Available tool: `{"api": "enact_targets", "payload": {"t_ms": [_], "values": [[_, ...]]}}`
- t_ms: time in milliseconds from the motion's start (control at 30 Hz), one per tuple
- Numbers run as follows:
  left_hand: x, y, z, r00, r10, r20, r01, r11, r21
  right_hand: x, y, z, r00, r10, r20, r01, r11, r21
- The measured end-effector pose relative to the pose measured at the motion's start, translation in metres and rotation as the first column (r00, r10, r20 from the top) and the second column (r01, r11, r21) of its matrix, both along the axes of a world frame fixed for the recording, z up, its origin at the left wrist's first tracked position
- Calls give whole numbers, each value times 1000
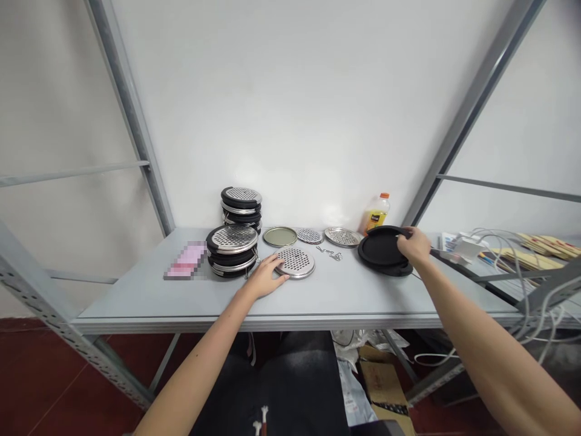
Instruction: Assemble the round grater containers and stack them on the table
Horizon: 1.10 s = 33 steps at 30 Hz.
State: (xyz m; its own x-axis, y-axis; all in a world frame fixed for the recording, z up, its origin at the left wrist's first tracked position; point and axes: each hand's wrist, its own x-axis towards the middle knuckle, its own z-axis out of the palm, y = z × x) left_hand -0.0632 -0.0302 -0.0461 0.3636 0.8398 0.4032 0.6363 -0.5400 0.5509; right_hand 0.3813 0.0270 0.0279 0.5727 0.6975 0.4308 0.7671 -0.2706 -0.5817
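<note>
My left hand (pixel 267 277) has its fingers and thumb on the left rim of a round perforated metal lid (pixel 297 261), which lies on the table. On the right, my right hand (pixel 414 244) grips the edge of a round black case (pixel 384 249), tilted slightly at the table. Left of my left hand stands a stack of black-edged round cases with perforated metal tops (pixel 233 239). Behind the lid lie a plain shallow metal dish (pixel 280 236), a perforated disc (pixel 310 236) and another perforated lid (pixel 342 237). Small metal chains (pixel 333 254) lie between my hands.
A second stack of cases (pixel 242 197) stands behind the first. A bottle with an orange cap (pixel 377 213) is by the wall. A blurred pink item (pixel 186 260) lies left. White cables (pixel 508 248) hang at the right; a cardboard box (pixel 384 378) sits below the grey table (pixel 158 303).
</note>
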Motion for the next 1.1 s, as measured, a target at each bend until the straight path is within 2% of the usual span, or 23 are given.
{"api": "enact_targets", "payload": {"t_ms": [167, 400, 633, 733, 833, 933, 1000, 1033, 1100], "values": [[0, -1, 1, 1000, -5, -10, 5, 1000, 2, -11, -4, 1, 997, 23, 78, -32, 994, 109], [1, -1, 0, 1000, 4, -10, -4, 1000, 4, -24, -12, 4, 989, -65, 131, 54, 995, 84], [1, 1, -3, 1000, 0, -7, 0, 1000, 4, -14, -16, 4, 976, -194, 95, 189, 980, 57], [0, 1, -3, 1000, 4, -15, -4, 1000, 8, -8, -13, 1, 977, -207, 57, 197, 969, 147], [-1, 0, -3, 1000, 6, -20, -5, 1000, 9, -9, -8, 0, 991, -132, 36, 115, 945, 307], [0, 0, -3, 1000, 5, -10, -5, 1000, 21, -24, 0, 3, 1000, -12, -3, 12, 895, 447], [1, 1, -3, 1000, 6, -6, -6, 1000, 30, -44, 5, 6, 982, 125, -139, -43, 876, 481], [1, 1, -3, 1000, 8, -6, -8, 999, 34, -57, 7, 7, 935, 229, -272, -83, 885, 458], [2, 1, -3, 1000, 12, 0, -12, 999, 49, -86, 9, 5, 705, 406, -582, -230, 907, 354]]}}
